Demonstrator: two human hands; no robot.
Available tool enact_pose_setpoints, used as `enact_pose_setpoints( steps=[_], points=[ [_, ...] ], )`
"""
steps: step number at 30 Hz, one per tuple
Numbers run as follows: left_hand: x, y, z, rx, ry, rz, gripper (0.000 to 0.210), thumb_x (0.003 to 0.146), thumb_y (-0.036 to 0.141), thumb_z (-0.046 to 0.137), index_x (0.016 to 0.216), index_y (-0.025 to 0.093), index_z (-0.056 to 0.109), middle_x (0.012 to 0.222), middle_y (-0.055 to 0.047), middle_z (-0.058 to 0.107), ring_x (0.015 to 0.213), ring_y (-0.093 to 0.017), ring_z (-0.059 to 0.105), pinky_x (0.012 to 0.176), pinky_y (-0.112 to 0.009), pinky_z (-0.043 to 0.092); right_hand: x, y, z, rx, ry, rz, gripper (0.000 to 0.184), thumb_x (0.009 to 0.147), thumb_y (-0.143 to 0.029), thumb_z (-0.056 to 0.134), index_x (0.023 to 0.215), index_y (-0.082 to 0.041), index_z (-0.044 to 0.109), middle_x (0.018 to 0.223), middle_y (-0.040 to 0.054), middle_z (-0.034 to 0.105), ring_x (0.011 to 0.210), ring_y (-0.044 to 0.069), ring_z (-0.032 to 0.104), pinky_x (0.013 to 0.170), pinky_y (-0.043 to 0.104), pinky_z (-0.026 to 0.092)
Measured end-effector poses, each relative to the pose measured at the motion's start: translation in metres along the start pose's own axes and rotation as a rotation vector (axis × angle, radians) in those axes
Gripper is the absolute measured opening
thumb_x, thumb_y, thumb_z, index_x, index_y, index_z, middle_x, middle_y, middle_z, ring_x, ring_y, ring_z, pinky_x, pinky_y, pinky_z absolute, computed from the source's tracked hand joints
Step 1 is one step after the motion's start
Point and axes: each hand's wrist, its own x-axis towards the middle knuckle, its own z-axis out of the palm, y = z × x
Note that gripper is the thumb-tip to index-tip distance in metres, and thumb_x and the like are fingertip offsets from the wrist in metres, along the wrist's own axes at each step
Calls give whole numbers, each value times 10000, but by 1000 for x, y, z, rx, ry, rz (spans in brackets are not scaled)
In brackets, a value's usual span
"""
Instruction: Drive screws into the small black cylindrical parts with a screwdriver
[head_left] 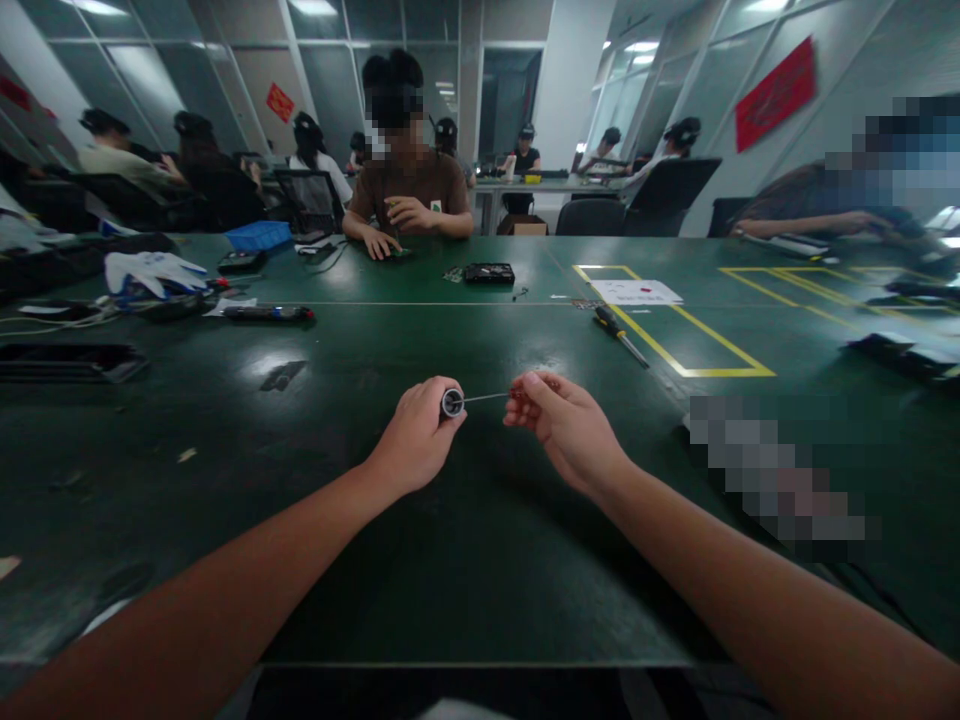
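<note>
My left hand (420, 437) is closed around a short dark tube. The tube's round, silver-rimmed open end (452, 403) faces me. From that opening a thin, light-coloured wire or rod (486, 398) runs across to the right. My right hand (562, 425) pinches its far end between thumb and fingers. A tiny reddish bit shows at those fingertips, too small to name. Both hands are held above the green table (450, 600), a short gap apart.
Beyond my right hand lies a yellow-and-black screwdriver (621, 335), near a paper sheet (637, 291) and yellow tape outlines. A black case (489, 273) sits before a person (409, 185) opposite. To the left are white-and-blue gloves (154, 275), a dark pen-shaped tool (268, 314) and a blue bin (258, 236).
</note>
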Motion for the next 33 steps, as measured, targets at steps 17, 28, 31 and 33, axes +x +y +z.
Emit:
enact_pose_setpoints(
  steps=[17,28,31,33],
  points=[
    [0,1,0,29,19,15,125,922,158,584,1036,205,564,1021,-44,636,990,-233,571,915,-420,449,-9,-8,2,-336,1,-290,254,934,-443,681,918,-190,669,784,17,700,734,165,675,738,341,555],
    [0,2,-1,0,20,7,118,927,165,576,1033,214,555,1027,-40,634,998,-229,585,930,-414,455,-2,-4,-2,-140,-31,-135,273,899,-473,705,902,-203,665,777,13,676,707,159,656,708,328,561],
    [0,1,-1,-3,17,1,115,933,179,576,1041,218,558,1040,-42,634,1010,-234,586,938,-420,458,0,-5,-5,-60,-14,-125,276,884,-479,715,868,-211,654,761,6,658,689,158,644,684,326,561],
    [0,0,-1,-4,11,2,121,934,181,578,1048,218,559,1047,-43,634,1016,-235,584,942,-423,456,-1,-6,-4,-97,-8,-183,263,884,-467,722,866,-211,664,764,5,665,693,158,647,688,323,557]
  ],
)
